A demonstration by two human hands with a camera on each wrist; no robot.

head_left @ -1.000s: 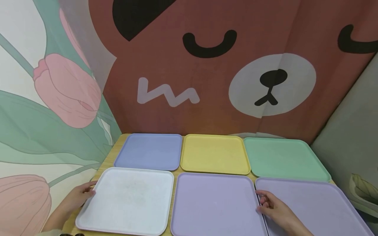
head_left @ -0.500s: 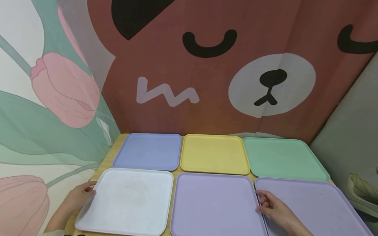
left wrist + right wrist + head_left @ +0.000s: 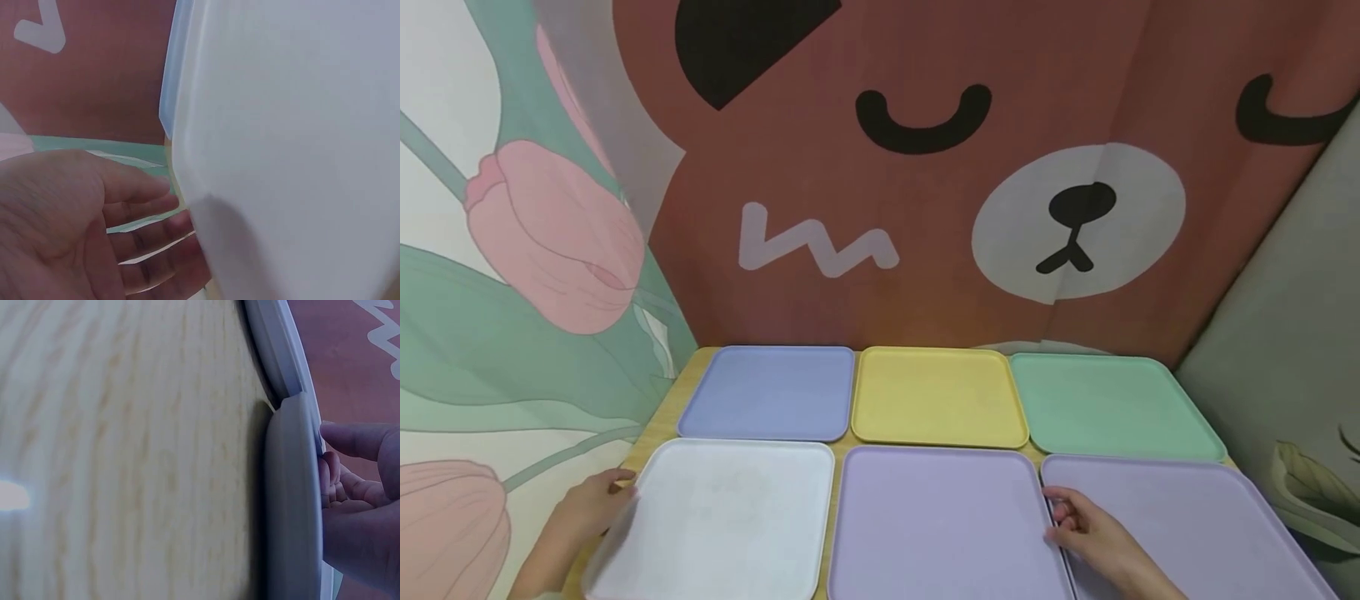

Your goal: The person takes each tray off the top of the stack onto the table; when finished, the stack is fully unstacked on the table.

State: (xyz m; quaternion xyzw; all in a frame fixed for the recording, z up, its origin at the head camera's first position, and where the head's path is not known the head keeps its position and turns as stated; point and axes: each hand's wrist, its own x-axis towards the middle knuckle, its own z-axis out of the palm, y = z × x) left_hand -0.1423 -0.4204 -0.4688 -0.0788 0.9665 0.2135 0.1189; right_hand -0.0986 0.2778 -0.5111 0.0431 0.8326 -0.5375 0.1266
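Observation:
A white tray (image 3: 730,517) lies at the front left of the table. My left hand (image 3: 587,504) is beside it, loosely bent fingertips right at its left rim; in the left wrist view the thumb (image 3: 137,182) reaches toward that rim. Two purple trays lie side by side, a middle one (image 3: 940,525) and a right one (image 3: 1172,517). Over the seam between them is my right hand (image 3: 1101,537), index finger and thumb touching the rims there at separate spots. Its other fingers are bent inward, partly hidden in the right wrist view.
Behind these, a blue tray (image 3: 767,392), a yellow tray (image 3: 940,396) and a green tray (image 3: 1120,404) form a back row on the wooden table (image 3: 658,425). A printed bear curtain (image 3: 820,175) hangs right behind the table. Tulip-patterned cloth (image 3: 557,242) covers the left side.
The head view has shifted slightly, so the whole scene sits a little lower and further left. Both hands keep their places at the tray rims.

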